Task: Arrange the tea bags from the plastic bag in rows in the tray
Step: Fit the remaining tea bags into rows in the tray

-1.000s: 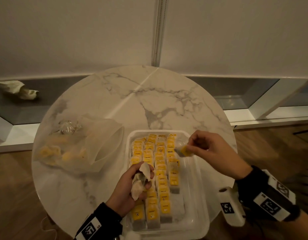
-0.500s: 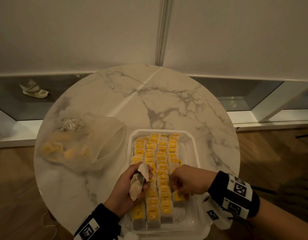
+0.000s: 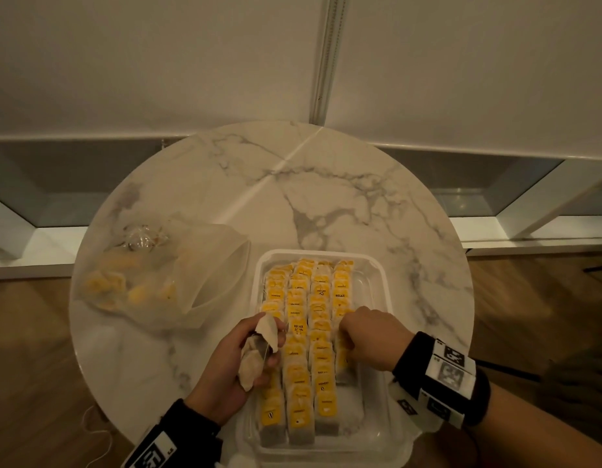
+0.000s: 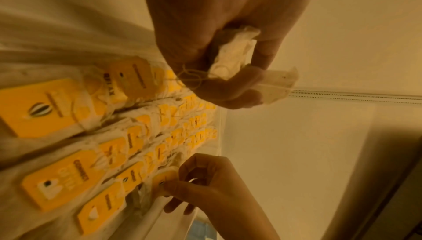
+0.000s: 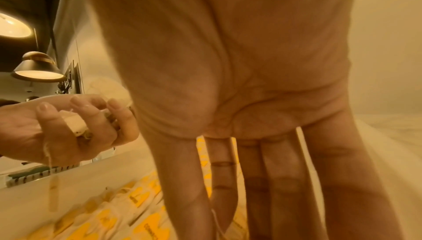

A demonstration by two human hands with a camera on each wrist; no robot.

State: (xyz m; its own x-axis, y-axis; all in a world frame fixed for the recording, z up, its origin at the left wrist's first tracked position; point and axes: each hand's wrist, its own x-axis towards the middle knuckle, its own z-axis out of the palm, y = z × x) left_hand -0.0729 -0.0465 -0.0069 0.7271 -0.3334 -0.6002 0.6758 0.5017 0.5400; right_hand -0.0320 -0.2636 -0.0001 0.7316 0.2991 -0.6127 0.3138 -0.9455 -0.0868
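A clear plastic tray on the marble table holds several rows of tea bags with yellow tags. My right hand reaches down into the rightmost row, thumb and forefinger pinching the yellow tag of a tea bag; the string hangs beside its fingers. Over the tray's left edge, my left hand grips a small crumpled bunch of tea bags, also seen close up. The translucent plastic bag, with a few yellow-tagged bags inside, lies to the left of the tray.
The round marble table stands against a white wall with a low ledge behind it. Bare tabletop lies beyond the tray and to its right. The tray's near edge overhangs the table's front rim. Wood floor surrounds the table.
My right hand came down from above the tray's far right with a tea bag and now sits low in the rightmost row. The left hand has kept its bunch in place.
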